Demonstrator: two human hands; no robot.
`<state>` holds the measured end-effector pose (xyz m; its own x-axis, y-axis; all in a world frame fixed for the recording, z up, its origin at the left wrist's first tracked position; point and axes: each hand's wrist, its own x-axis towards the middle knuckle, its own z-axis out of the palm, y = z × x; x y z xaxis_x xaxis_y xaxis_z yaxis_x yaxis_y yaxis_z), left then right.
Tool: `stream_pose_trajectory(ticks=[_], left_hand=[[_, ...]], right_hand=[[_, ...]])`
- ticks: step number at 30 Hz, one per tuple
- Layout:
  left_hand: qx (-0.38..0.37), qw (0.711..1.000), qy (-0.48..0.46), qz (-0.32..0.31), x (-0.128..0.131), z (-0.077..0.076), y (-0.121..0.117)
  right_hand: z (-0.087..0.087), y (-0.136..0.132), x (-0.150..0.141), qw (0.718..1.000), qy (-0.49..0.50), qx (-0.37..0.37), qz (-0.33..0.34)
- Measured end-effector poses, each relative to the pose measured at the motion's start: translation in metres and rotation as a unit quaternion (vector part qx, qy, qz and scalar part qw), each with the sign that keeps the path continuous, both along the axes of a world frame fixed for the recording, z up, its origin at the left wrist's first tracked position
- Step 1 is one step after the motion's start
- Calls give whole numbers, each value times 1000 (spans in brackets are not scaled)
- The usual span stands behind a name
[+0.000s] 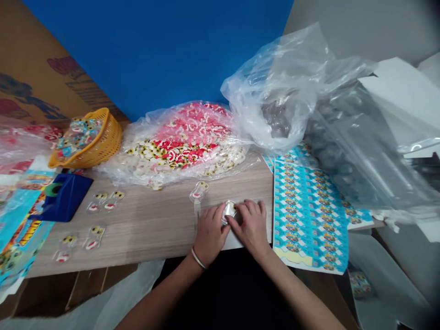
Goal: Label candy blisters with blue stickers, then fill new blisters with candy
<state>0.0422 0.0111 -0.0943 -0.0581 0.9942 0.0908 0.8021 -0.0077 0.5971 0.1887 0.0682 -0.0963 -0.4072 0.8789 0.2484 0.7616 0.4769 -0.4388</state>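
Near the front edge of the table, a small clear plastic blister shell [229, 209] lies between my hands, with pale and dark pieces inside. My left hand [210, 233] closes on its left side, a white bracelet at the wrist. On the other side, my right hand [252, 225] grips the shell with bent fingers and thumb. Just beyond my left hand is a filled blister pack [199, 190] showing yellow eye pieces and a red-and-white mouth piece. More filled packs [94, 237] lie to the left on the wooden tabletop [144, 233].
A plastic bag of eye and mouth pieces [185, 142] spreads across the back. Left stand a yellow basket [112, 137] of packs and a blue tape dispenser [70, 197]. Blue printed sticker sheets [309, 215] lie right, below bags of clear shells [360, 142].
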Motion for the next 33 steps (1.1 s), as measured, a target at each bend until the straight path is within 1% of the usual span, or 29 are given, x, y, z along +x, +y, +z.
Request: stream_pose_trajectory(ticks=[3,6,9,11,13,15,17,19,20,22,26,29,31,33], left_hand=[[-3,1000,-21,6,7,2,-6],[-11,1000,-16,10,13,7,-12],[-1,1000,-12,-4,8,12,-13],[31,999,-15,12,-5,15,-8],[77,995,12,60,-24,17,4],[116,985,66,111,-47,17,19],[123,979,107,122,-65,15,35],[107,982,116,102,-73,10,45],[98,985,112,91,-73,8,47],[86,989,95,79,-63,3,42],[57,996,51,54,-26,0,18],[58,994,37,90,-7,1,6],[57,990,56,115,-3,3,4],[46,988,84,118,-5,4,5]], right_hand=[[-1,-3,5,1000,-9,0,10],[-5,-5,14,999,10,-5,40],[-11,-7,21,998,29,-4,61],[-13,-7,23,997,35,-2,65],[-14,-7,22,997,40,2,64],[-14,-7,21,997,43,7,60],[-13,-8,19,997,42,11,56],[-13,-8,20,998,39,11,54],[-13,-9,20,998,37,11,53],[-13,-9,23,998,33,12,49],[-17,-10,29,999,31,24,34],[-19,-10,32,998,33,32,32],[-19,-10,32,998,34,34,35],[-17,-10,32,998,35,36,38]])
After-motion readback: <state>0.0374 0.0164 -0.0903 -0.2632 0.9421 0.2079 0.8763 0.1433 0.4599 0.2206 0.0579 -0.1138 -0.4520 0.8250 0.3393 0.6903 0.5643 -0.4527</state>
